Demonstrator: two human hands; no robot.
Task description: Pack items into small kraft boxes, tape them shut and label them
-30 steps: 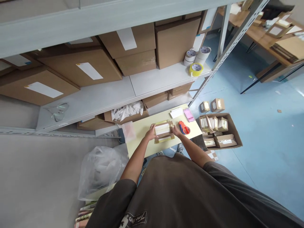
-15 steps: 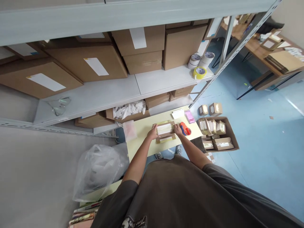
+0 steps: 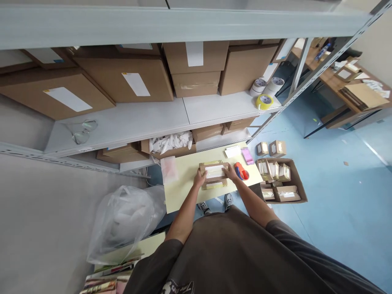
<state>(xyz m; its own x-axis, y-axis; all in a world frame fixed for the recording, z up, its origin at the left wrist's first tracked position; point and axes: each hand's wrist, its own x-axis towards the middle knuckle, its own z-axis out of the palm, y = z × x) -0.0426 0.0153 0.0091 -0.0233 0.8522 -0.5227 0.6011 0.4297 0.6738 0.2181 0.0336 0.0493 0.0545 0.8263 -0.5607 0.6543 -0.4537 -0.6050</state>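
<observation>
A small brown cardboard box point(image 3: 214, 173) with a white label and yellow tape lies on the pale yellow table point(image 3: 183, 192). My left hand point(image 3: 200, 178) grips its left end and my right hand point(image 3: 230, 172) grips its right end, fingers curled against the sides. A red and blue tape dispenser point(image 3: 241, 171) sits just right of my right hand. A white card point(image 3: 232, 151) and a pink pad point(image 3: 246, 156) lie at the table's far right corner.
An open carton point(image 3: 298, 179) of small taped boxes stands on the blue floor to the right. Grey shelving point(image 3: 128, 122) holds large brown boxes and tape rolls point(image 3: 265, 101). A clear plastic bag point(image 3: 122, 220) bulges at the left. A wooden desk point(image 3: 346, 90) stands far right.
The view has shifted slightly rightward and down. Both hands stay on the ends of the small box, which has hardly moved on the table.
</observation>
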